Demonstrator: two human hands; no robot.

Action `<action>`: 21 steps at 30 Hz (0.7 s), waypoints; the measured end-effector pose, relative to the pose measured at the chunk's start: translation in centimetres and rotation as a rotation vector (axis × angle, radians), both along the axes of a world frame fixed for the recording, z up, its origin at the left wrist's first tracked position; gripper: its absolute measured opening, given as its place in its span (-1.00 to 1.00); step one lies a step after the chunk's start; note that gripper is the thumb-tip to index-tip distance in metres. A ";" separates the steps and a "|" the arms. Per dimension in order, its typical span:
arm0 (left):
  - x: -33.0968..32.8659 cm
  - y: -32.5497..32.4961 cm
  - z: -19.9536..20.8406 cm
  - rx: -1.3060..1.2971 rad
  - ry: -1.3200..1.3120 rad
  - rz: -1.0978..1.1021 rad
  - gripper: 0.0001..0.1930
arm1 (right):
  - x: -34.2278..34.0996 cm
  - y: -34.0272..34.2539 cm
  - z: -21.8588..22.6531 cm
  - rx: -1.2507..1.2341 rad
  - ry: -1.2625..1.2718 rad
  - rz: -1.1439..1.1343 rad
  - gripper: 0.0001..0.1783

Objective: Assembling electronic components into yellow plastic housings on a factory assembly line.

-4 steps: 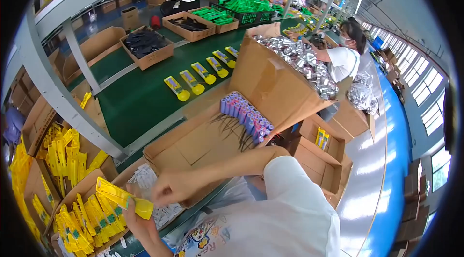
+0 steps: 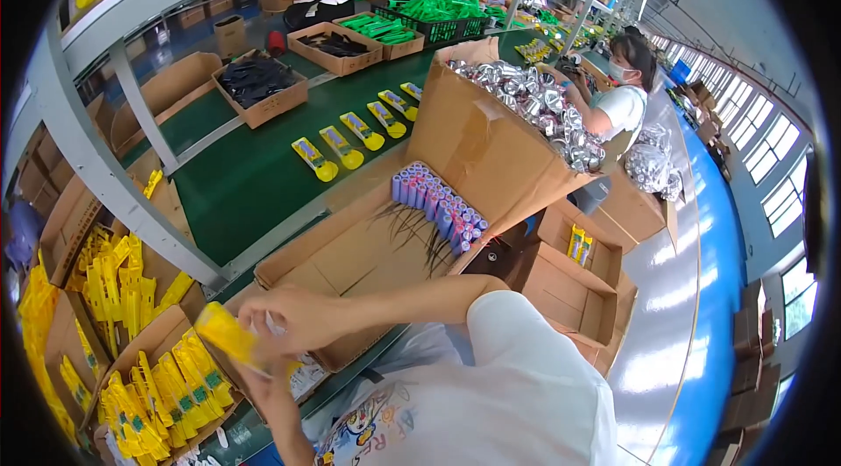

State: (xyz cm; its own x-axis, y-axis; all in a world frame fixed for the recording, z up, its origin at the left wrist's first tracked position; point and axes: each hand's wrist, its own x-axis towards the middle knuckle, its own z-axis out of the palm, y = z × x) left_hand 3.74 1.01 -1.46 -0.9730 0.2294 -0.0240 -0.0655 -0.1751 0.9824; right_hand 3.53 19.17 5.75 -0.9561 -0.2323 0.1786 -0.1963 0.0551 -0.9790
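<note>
My left hand (image 2: 273, 383) grips a yellow plastic casing (image 2: 223, 330), tilted and blurred, above the near-left carton. Over the casing's right end is my right hand (image 2: 302, 319), its fingers bent and closed; something whitish shows by the fingertips, too blurred to name. The two hands overlap, so the lower part of the casing is hidden. Under my hands lies a bin of small white plastic parts (image 2: 307, 371), mostly covered by them. Beside it, a carton holds several yellow casings with green pieces (image 2: 180, 391).
Purple cylindrical cells with black wires (image 2: 438, 203) stand in a shallow cardboard tray (image 2: 350, 260). Behind rises a large carton (image 2: 491, 129) of silvery reflector cups. Yellow assemblies (image 2: 357, 129) line the green belt (image 2: 236, 194). A metal post (image 2: 131, 194) stands left; co-workers are beyond.
My right hand has moved left from over the white parts to the yellow casing. The casing has shifted slightly and turned in my left hand. The view has moved a little.
</note>
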 end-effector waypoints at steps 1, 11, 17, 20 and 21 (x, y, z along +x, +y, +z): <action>0.4 0.8 -0.4 -0.261 0.259 -0.037 -0.35 | 0.0 0.0 0.6 0.146 0.148 -0.084 -0.72; 2.3 1.0 0.2 0.046 -0.301 -0.002 -0.63 | 3.0 -0.2 -3.9 0.400 0.650 -0.221 -0.87; 2.6 1.9 3.9 0.209 -0.172 -0.329 -0.72 | 3.1 21.4 -9.7 1.752 -0.145 -0.498 -0.73; 3.1 1.6 3.6 0.095 -0.071 -0.420 -0.58 | 4.3 21.8 -8.1 1.671 -0.180 -0.547 -0.91; 3.3 1.4 3.2 0.097 -0.070 -0.414 -0.58 | 4.4 21.6 -7.4 1.638 -0.220 -0.546 -0.89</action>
State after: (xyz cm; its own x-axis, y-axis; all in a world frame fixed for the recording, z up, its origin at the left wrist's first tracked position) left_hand 7.02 2.36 1.76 -0.7954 0.6043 -0.0456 -0.2152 -0.2113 0.9535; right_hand 7.92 40.73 -1.70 -0.9516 0.3063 -0.0250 0.2994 0.9423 0.1499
